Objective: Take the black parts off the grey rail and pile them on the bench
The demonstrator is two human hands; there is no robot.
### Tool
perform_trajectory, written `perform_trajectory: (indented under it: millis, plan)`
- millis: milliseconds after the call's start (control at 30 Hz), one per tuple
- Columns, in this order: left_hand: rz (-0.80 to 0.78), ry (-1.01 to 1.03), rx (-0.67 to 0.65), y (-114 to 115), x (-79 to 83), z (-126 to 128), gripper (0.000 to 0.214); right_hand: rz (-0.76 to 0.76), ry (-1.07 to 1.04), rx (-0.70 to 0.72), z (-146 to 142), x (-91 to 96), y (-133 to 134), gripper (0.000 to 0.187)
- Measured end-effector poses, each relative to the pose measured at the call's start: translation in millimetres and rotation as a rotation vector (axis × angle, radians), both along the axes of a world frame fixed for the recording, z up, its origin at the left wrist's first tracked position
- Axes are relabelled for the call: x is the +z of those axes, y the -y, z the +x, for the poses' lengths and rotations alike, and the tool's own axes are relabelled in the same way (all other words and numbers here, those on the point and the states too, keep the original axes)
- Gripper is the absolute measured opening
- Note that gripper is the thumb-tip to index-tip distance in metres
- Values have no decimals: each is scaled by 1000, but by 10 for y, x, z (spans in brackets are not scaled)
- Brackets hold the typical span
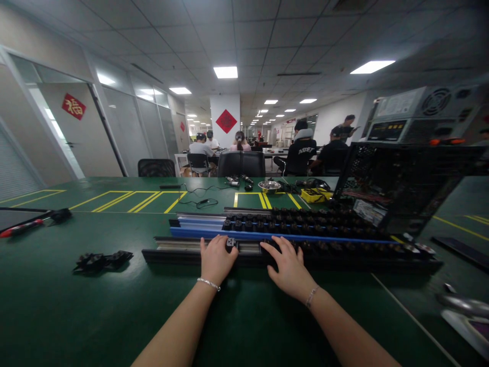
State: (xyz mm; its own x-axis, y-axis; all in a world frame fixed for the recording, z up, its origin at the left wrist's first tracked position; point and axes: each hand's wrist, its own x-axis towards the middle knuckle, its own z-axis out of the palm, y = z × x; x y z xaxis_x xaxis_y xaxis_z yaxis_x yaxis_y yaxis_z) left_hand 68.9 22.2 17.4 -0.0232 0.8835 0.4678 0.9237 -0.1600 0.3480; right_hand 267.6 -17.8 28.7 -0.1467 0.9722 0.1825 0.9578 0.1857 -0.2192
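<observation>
Green covers the whole tabletop (76,316), marked with yellow lines toward its far edge. Beyond it a long office runs back under ceiling panels, with people (301,153) seated at other tables and a red sign (226,121) on a white pillar. Across the middle of the tabletop, parallel to its near edge, lie two long rails. The near rail (171,255) is dark. Its left stretch is bare, and from about the middle to its right end it carries a row of small black parts (344,248). The far rail (198,233), with a blue lip, lies just behind it and holds more of the same parts in rows.

Both forearms come in over the near edge, each wrist with a thin bracelet. The left hand (217,260) rests on the near rail with its fingers curled down over it. A single black piece (230,243) sits on the rail right at the fingertips, touching them, though I cannot tell from where I stand whether it is pinched. The right hand (289,269) lies just beside it, fingers spread wide and flat, tips resting on the start of the row of parts, holding nothing.

Toward the right edge an open computer case (405,183) stands behind the rails with a grey box (420,114) on top. Near the far edge are a metal bowl (269,186), a yellow box (315,194) and a loose cable (198,202). Toward the left edge lie some black clips (101,261) and a red-tipped tool (19,228).
</observation>
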Motion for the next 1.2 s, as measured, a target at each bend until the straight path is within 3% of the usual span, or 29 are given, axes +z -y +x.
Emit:
perform_trajectory:
  millis: [1200]
  plan:
    - [48,-31,51,-43,-26,-72,33,29,14,15,34,-55,-36,61]
